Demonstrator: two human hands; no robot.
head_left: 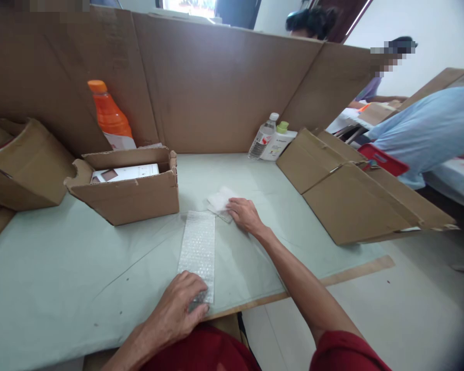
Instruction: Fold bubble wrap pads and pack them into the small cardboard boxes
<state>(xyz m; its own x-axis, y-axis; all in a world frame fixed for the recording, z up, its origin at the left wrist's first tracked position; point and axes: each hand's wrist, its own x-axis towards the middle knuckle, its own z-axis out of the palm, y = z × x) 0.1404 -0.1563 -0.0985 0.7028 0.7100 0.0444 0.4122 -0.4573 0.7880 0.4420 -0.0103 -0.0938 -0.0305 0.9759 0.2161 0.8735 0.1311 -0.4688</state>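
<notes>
A long strip of bubble wrap (pixel 198 247) lies flat on the pale green table (pixel 62 278), running away from me. My left hand (pixel 180 306) presses down on its near end at the table's front edge. My right hand (pixel 245 214) rests on a small white bubble-wrapped bundle (pixel 219 200) at the strip's far right corner, fingers laid over it. To the left of the strip, an open cardboard box (pixel 129 193) holds a flat white package (pixel 126 172).
An orange bottle (pixel 110 116) stands behind the box. A clear bottle (pixel 263 136) and a white bottle (pixel 278 141) stand by the cardboard wall (pixel 224 87). Flattened cartons (pixel 351 190) lie at the right, more cardboard (pixel 23 165) at the left. Other people work beyond the wall.
</notes>
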